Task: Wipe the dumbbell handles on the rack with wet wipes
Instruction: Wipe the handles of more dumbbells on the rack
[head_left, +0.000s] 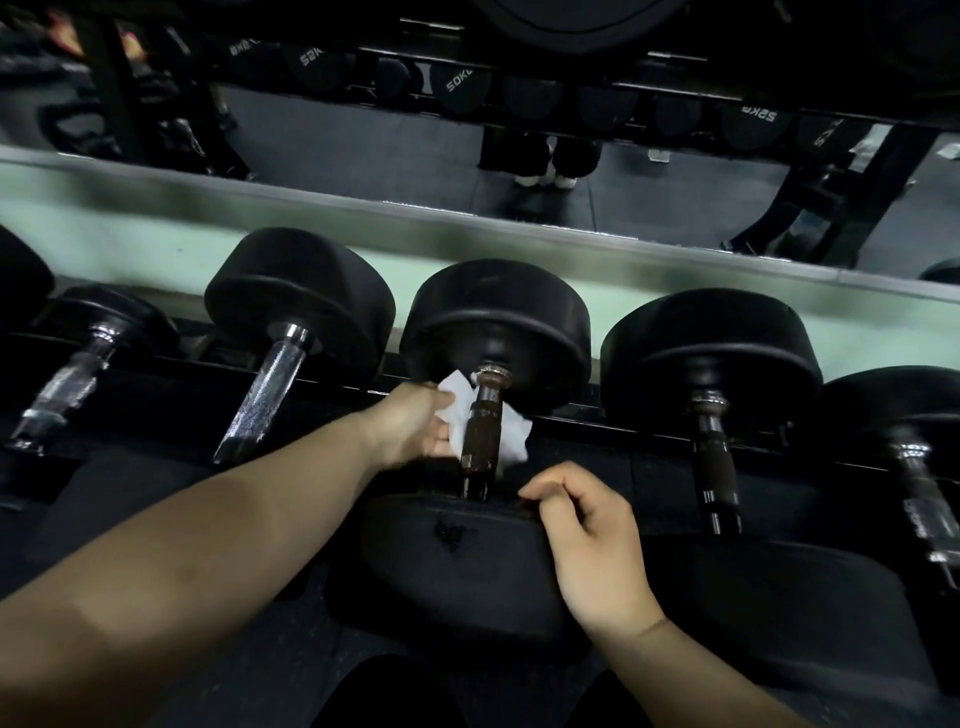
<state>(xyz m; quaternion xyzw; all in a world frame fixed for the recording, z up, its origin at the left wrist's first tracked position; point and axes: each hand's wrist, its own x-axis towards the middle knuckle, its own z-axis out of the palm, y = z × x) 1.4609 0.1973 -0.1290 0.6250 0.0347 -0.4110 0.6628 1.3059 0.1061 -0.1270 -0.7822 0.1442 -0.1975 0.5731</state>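
Head view: left hand (410, 423) holds a white wet wipe (457, 410) against the left side of the dark handle (480, 431) of the mid dumbbell (498, 317); wipe passes behind the handle & shows on its right side too. Dumbbell lies on the rack (597, 423) w/ others either side. Right hand (587, 535), fingers curled, sits at the edge of that dumbbell's near head (452, 551); can't tell if it grips it. Mirror (363, 135) runs behind the rack
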